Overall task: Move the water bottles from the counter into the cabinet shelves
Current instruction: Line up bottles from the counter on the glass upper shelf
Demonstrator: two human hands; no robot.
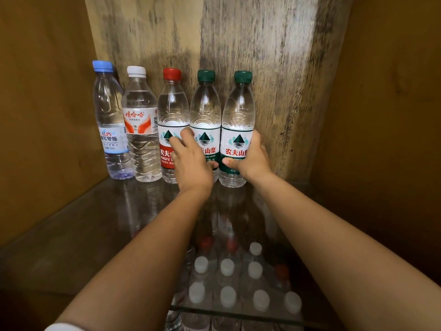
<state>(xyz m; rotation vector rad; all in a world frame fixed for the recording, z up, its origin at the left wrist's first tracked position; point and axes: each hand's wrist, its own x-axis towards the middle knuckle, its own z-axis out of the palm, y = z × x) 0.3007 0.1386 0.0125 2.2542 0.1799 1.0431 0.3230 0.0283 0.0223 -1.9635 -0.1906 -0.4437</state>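
Hands both on green-capped bottles at back of glass shelf (71, 225): left hand (191, 161) fingers wrapped round the inner bottle (205, 111), right hand (253, 156) gripping the end bottle (238, 115). Best to seat both upright, flush in the row, then release gently so neighbours don't tip.

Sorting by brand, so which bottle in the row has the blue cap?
The leftmost bottle, with the blue ALPS label; the others have white, red and green caps.
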